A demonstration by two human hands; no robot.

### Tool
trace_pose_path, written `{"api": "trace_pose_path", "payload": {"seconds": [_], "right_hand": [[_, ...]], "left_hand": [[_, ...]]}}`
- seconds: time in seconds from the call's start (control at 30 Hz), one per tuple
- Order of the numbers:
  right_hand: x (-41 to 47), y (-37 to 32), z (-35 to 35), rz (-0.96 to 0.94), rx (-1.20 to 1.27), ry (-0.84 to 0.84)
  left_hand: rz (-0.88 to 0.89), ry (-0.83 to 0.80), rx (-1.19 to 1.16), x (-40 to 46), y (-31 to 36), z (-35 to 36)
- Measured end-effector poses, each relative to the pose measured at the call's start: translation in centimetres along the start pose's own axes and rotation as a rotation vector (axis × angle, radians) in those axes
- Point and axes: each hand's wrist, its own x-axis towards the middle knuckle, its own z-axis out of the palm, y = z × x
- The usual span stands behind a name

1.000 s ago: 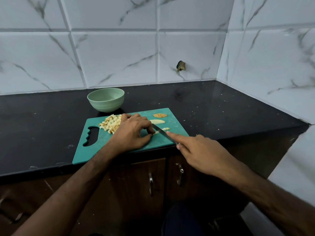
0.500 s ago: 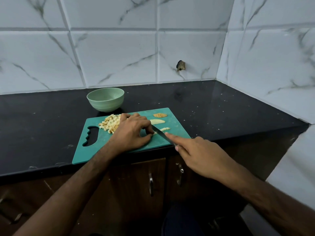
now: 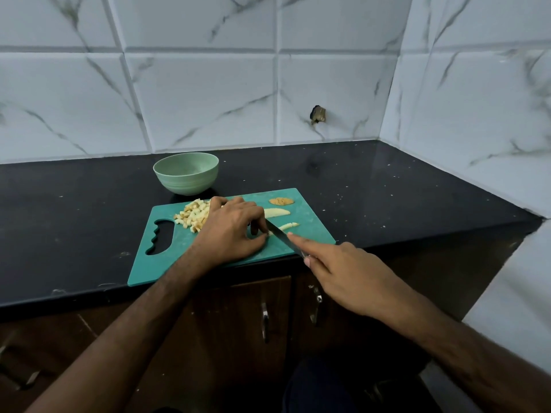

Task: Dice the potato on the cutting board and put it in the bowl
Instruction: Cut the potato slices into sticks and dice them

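- A black countertop (image 3: pixel 387 189) runs along a marbled tile wall (image 3: pixel 208 93) into a corner; the teal cutting board (image 3: pixel 310 231) is the landmark, its near edge flush with the counter's front lip.
- Compared with a second ago, the knife (image 3: pixel 281 238) has shifted a little toward the board's handle end, so dicing appears to be advancing along the potato strip (image 3: pixel 287 226).
- The left hand (image 3: pixel 229 231) sits curled at the board's middle, fingertips pinching the strip's end against the blade. The right hand (image 3: pixel 348 278), off the board's near right corner, clasps the knife handle with the forefinger laid along the spine.
- The diced potato (image 3: pixel 193 216) is heaped on the board's far left; a paler slice (image 3: pixel 275 212) and a brown peel piece (image 3: pixel 281 201) wait toward its far right. How much strip is hidden under the fingers is hard to judge.
- The green bowl (image 3: pixel 186 173) stands just behind the board's far edge, nothing visible in it; open counter lies right of the board.
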Motion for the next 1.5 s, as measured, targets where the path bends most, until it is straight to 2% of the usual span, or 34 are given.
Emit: {"api": "trace_pose_path", "payload": {"seconds": [0.33, 0.53, 0.6, 0.73, 0.93, 1.03, 1.23, 1.5], "right_hand": [[0.3, 0.8, -1.5, -0.007, 0.101, -0.048], [2.6, 4.0, -3.3, 0.0, 0.404, 0.111], [3.7, 5.4, -3.2, 0.016, 0.576, 0.163], [6.2, 7.2, -2.5, 0.098, 0.868, 0.314], [8.7, 7.7, -1.2, 0.144, 0.971, 0.386], [9.0, 7.8, -0.8, 0.121, 0.946, 0.362], [9.1, 8.3, -0.5, 0.104, 0.927, 0.339], [9.3, 8.2, -0.1, 0.099, 0.911, 0.341]], "left_hand": [[-0.004, -0.001, -0.019, -0.1, -0.1, 0.0], [0.033, -0.041, -0.082, -0.3, -0.2, 0.3], [0.083, -0.12, -0.101, 0.0, -0.2, 0.3], [0.238, -0.394, -0.062, 1.2, 0.1, 0.0], [0.375, -0.568, 0.053, 3.6, 0.6, -0.8], [0.408, -0.519, 0.101, 3.4, 0.3, -1.0], [0.484, -0.3, 0.226, 1.1, -1.2, -1.0], [0.329, -0.13, 0.303, -1.2, -3.7, -1.9]]}}
